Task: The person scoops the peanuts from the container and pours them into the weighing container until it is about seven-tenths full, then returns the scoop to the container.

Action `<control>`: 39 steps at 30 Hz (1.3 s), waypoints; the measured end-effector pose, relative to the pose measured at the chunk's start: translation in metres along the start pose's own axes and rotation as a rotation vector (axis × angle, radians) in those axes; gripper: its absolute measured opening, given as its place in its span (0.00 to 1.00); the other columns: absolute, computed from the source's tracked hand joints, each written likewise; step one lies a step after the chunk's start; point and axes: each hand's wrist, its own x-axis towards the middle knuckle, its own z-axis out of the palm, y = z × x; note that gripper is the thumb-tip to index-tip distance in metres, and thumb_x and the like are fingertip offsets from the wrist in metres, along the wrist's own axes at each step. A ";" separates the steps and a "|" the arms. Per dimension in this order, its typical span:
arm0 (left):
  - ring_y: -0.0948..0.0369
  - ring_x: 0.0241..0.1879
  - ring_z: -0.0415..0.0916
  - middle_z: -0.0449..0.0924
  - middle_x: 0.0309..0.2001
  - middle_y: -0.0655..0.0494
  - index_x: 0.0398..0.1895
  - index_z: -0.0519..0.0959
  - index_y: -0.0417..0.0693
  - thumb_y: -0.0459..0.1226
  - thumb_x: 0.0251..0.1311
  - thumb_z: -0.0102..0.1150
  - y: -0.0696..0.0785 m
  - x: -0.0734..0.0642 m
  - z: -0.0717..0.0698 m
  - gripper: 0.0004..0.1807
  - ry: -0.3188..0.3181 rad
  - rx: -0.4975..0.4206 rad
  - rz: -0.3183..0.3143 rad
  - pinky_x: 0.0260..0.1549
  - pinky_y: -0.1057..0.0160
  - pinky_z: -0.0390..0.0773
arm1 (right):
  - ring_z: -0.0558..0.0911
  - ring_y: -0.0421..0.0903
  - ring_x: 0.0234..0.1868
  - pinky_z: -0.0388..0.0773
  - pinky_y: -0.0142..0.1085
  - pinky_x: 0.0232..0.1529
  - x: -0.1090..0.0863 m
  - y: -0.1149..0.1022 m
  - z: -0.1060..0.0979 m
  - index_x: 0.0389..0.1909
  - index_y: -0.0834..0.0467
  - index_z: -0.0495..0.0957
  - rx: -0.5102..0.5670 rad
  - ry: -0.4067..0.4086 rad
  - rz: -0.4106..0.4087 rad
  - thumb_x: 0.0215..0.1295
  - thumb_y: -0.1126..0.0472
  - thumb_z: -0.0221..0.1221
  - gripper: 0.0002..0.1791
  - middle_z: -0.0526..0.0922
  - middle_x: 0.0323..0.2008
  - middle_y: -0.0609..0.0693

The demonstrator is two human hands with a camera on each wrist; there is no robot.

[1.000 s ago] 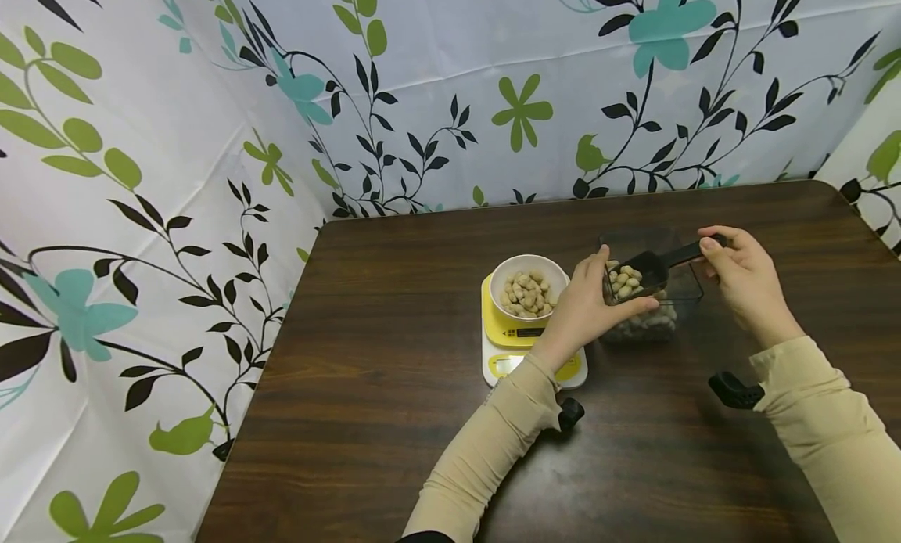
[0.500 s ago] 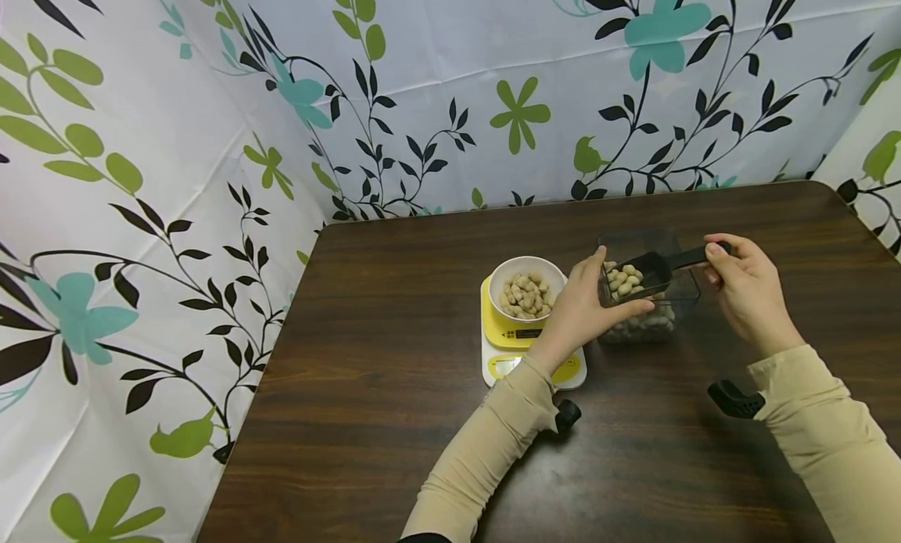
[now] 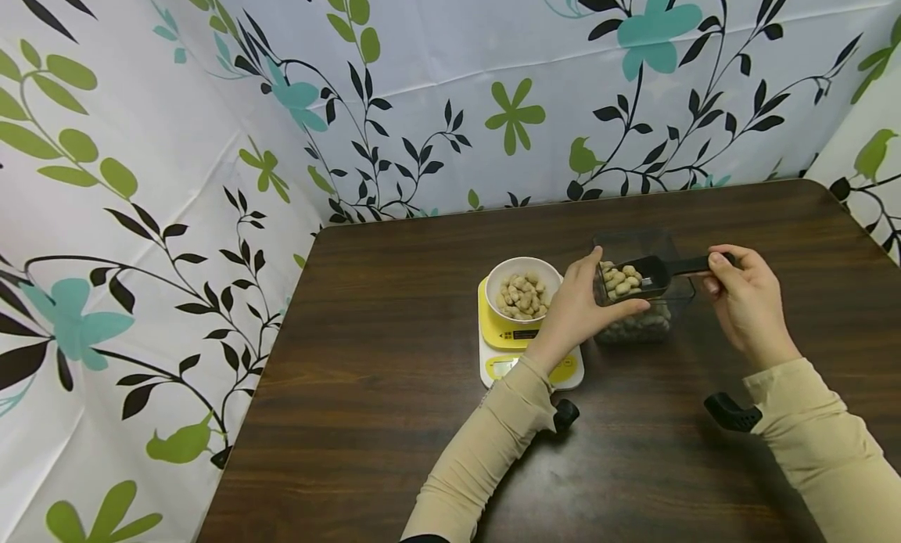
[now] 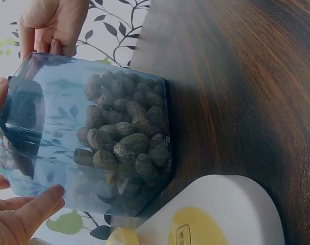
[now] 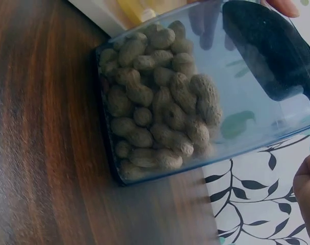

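A clear, dark-tinted container (image 3: pixel 633 242) partly filled with unshelled peanuts (image 4: pixel 124 138) stands on the table. My left hand (image 3: pixel 580 304) grips it near the rim, fingers on its left side and thumb across the front. With thumb and fingers, my right hand (image 3: pixel 749 300) pinches the handle of a black scoop (image 3: pixel 658 272). The scoop lies nearly level within the container's upper part, above the heap, loaded with peanuts (image 3: pixel 619 280). To the left, a white bowl (image 3: pixel 524 264) of peanuts sits on a yellow and white kitchen scale (image 3: pixel 501 338); my left hand partly covers both.
Brown wood-grain table (image 3: pixel 366 355) extends to the left and in front of the scale. A white curtain with a leaf and bird print (image 3: pixel 436 73) hangs behind the table's far edge and along its left side.
My right hand has lowered slightly, bringing the scoop handle closer to level. The left hand keeps its hold on the container, and the bowl and scale have stayed put.
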 end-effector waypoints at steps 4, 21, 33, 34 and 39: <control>0.59 0.68 0.59 0.55 0.71 0.57 0.73 0.45 0.65 0.64 0.49 0.59 0.000 -0.001 0.001 0.51 -0.004 0.006 -0.001 0.61 0.57 0.69 | 0.67 0.40 0.22 0.63 0.29 0.26 -0.004 0.001 -0.001 0.42 0.66 0.65 0.035 0.028 -0.011 0.65 0.71 0.51 0.07 0.71 0.26 0.51; 0.58 0.67 0.61 0.56 0.71 0.56 0.73 0.45 0.65 0.64 0.49 0.58 -0.002 -0.001 0.003 0.51 0.011 0.014 -0.006 0.60 0.56 0.70 | 0.66 0.43 0.22 0.63 0.32 0.24 -0.006 -0.001 -0.012 0.41 0.67 0.68 0.178 0.099 0.002 0.66 0.72 0.49 0.05 0.75 0.28 0.56; 0.57 0.66 0.63 0.56 0.70 0.55 0.73 0.45 0.64 0.64 0.49 0.58 -0.001 0.000 0.003 0.51 0.023 0.026 -0.006 0.59 0.57 0.71 | 0.67 0.44 0.21 0.66 0.32 0.24 -0.006 -0.006 -0.012 0.41 0.67 0.69 0.217 0.128 0.021 0.66 0.73 0.48 0.05 0.74 0.25 0.56; 0.57 0.66 0.63 0.57 0.70 0.54 0.74 0.46 0.64 0.64 0.49 0.58 -0.001 -0.001 0.003 0.52 0.024 0.029 -0.006 0.58 0.57 0.71 | 0.67 0.44 0.21 0.66 0.32 0.24 -0.006 -0.006 -0.012 0.41 0.67 0.69 0.216 0.128 0.023 0.66 0.73 0.48 0.05 0.74 0.25 0.56; 0.58 0.66 0.63 0.57 0.70 0.55 0.74 0.45 0.64 0.65 0.49 0.58 -0.001 -0.001 0.003 0.51 0.022 0.032 -0.005 0.59 0.57 0.71 | 0.67 0.44 0.21 0.66 0.32 0.25 -0.007 -0.007 -0.011 0.42 0.67 0.69 0.210 0.124 0.020 0.66 0.72 0.49 0.06 0.75 0.25 0.56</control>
